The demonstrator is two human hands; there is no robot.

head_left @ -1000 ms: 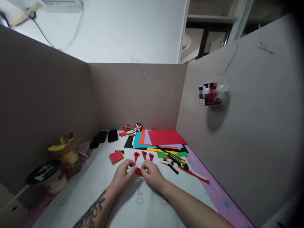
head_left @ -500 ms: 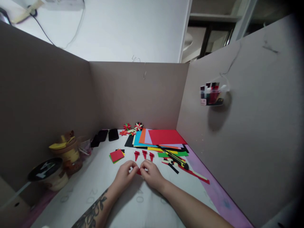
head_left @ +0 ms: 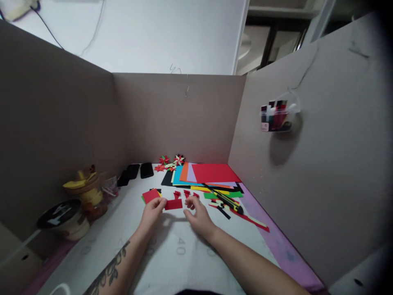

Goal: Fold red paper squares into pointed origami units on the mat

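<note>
My left hand (head_left: 153, 211) pinches the left end of a red paper rectangle (head_left: 173, 204), held over the white mat. Just to its right, my right hand (head_left: 198, 215) has thumb and fingers curved apart, with nothing between them and no contact with the paper. Beyond the hands stand three small folded red paper pieces (head_left: 186, 194) in a row, partly covered. A pile of small paper squares (head_left: 150, 196), red on top with green, yellow and black edges beneath, lies by my left fingertips.
Coloured sheets (head_left: 215, 173) are stacked at the back. A yellow-black utility knife (head_left: 227, 200) lies on paper strips at the right. Folded paper stars (head_left: 179, 159) and a black phone-like object (head_left: 146, 170) sit behind. Tubs (head_left: 61, 219) stand left; grey partitions surround the table.
My hands have moved apart. The red paper, mostly hidden between both hands before, now shows as a flat rectangle in my left fingers; my right hand has let go.
</note>
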